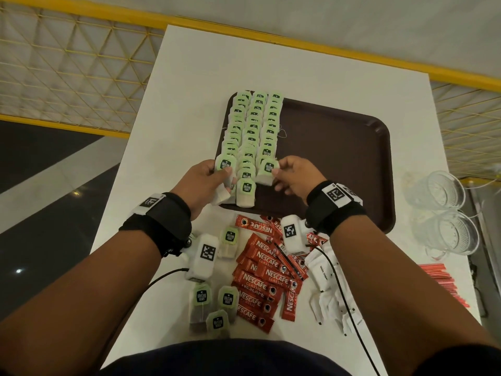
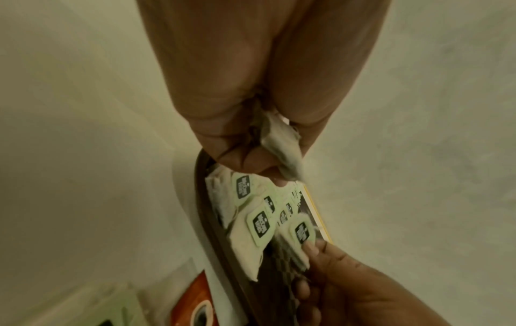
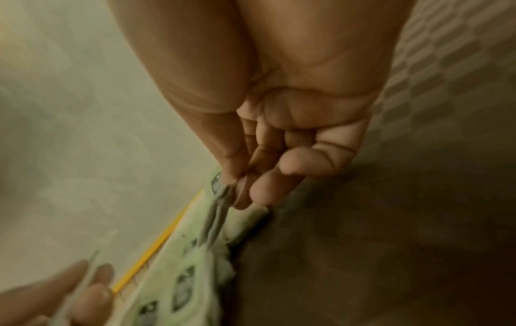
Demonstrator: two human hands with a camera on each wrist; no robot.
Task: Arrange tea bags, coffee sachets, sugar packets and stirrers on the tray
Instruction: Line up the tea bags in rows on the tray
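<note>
The left hand (image 1: 202, 179) grips a small clutch of tea bags (image 1: 225, 169) at the near end of the left row, fingers curled round them; the right hand (image 1: 294, 176) pinches one tea bag (image 1: 267, 170) between thumb and fingertips at the near end of the right row. Both hover over the near left corner of the tray (image 1: 339, 158), where three overlapping rows of bags (image 1: 254, 123) run from far to near. The tray's right part is bare.

To lay these well, I would set each bag so its green tag overlaps the one behind evenly, keeping the rows straight and clear of the tray's rim. The strings look liable to snag, so a gentle release seems wise.

On the surface (image 1: 189, 104), nearer the person, lie loose bags (image 1: 214, 302), then coffee sachets (image 1: 267, 278), sugar packets (image 1: 325, 283) and, far right, red stirrers (image 1: 439, 280), none yet on the tray.
</note>
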